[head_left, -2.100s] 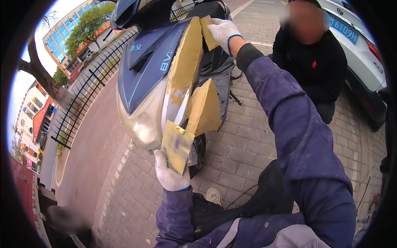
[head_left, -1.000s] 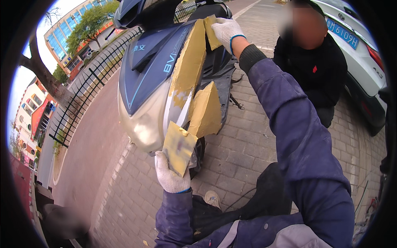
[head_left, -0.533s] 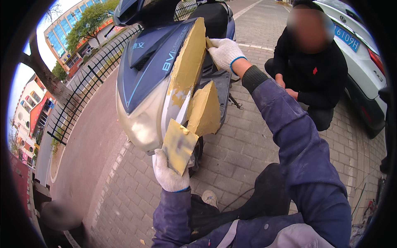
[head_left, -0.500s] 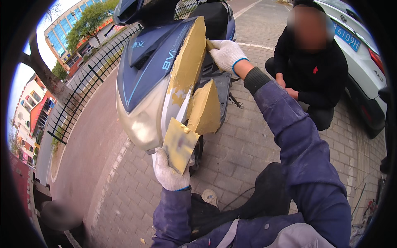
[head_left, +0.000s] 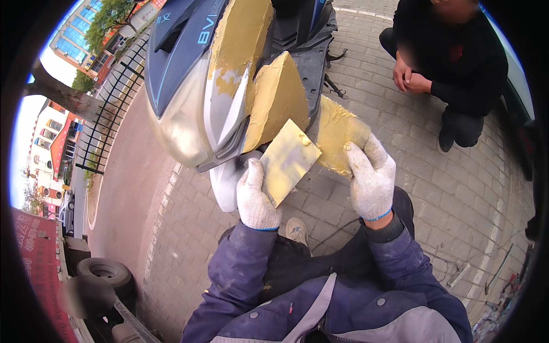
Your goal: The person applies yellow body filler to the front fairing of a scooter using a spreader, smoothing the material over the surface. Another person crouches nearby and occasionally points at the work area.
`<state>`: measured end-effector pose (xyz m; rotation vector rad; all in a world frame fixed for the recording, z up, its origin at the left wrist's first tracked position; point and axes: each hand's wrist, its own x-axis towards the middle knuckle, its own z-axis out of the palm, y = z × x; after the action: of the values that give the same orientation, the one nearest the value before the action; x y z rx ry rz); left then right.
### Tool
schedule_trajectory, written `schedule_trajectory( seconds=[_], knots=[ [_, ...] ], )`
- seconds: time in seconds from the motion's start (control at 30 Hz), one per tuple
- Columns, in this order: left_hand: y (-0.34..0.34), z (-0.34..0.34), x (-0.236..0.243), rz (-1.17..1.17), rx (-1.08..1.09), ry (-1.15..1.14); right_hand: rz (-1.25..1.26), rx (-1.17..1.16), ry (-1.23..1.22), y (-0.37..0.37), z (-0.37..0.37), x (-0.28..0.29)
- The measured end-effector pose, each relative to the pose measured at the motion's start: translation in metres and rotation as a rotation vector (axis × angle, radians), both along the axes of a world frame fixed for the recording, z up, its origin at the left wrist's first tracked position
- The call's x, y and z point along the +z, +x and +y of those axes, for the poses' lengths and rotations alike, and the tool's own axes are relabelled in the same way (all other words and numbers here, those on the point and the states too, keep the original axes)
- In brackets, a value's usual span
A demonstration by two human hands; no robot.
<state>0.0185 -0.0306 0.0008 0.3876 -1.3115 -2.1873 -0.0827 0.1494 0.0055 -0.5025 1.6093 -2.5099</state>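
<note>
My left hand (head_left: pixel 258 199), in a white knit glove, grips a flat, squarish putty scraper (head_left: pixel 290 166) smeared with pale yellow and grey. Yellow filler beads sit near its right corner. My gloved right hand (head_left: pixel 373 182) pinches a second putty scraper (head_left: pixel 341 132), its face coated in yellow filler, thumb on top. The two scrapers' edges meet or overlap; I cannot tell whether they touch. Just beyond them is a blue and silver scooter (head_left: pixel 180 123). Yellow body filler (head_left: pixel 243 40) covers its side panel, and more filler (head_left: pixel 278 97) coats a lower wedge-shaped part.
At the right, a person in black (head_left: pixel 466 63) squats with hands together beside a white car (head_left: pixel 506 54). A black fence (head_left: pixel 117 106) lines the left. Lower left are a red vehicle (head_left: pixel 37 257) and a tyre (head_left: pixel 106 271). Brick paving (head_left: pixel 440 188) lies underfoot.
My right hand has come down from the upper side panel, bringing its scraper beside the left one. My view has tipped downward. The left hand keeps its scraper.
</note>
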Motion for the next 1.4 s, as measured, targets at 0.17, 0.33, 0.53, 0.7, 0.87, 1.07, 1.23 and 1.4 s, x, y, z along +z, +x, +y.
schedule_trajectory(
  seconds=[0.17,0.33,0.53,0.7,0.87,1.07,1.23,1.4],
  knots=[
    [-0.004,0.005,-0.009,-0.071,-0.021,0.283,0.460,-0.072,0.362,0.014,0.006,-0.022],
    [0.004,0.010,-0.006,-0.022,0.051,0.030,0.640,-0.023,0.599,0.010,0.022,-0.053],
    [0.007,0.021,-0.011,-0.088,0.356,-0.358,-0.104,-0.116,0.245,0.015,0.041,-0.053],
    [0.020,0.035,-0.012,-0.124,0.237,-0.643,-0.108,-0.041,0.195,0.018,0.035,-0.043],
    [0.019,0.039,-0.017,-0.147,0.124,-0.728,-0.162,-0.017,0.166,0.015,0.026,-0.040],
    [0.018,0.035,-0.024,-0.151,0.063,-0.702,-0.128,0.006,0.131,0.012,0.024,-0.036],
    [0.021,0.030,-0.021,-0.223,0.009,-0.674,0.120,0.005,0.302,0.021,0.020,-0.034],
    [0.017,0.033,-0.014,-0.384,0.109,-0.570,0.562,0.003,0.339,0.032,0.009,-0.041]
  ],
)
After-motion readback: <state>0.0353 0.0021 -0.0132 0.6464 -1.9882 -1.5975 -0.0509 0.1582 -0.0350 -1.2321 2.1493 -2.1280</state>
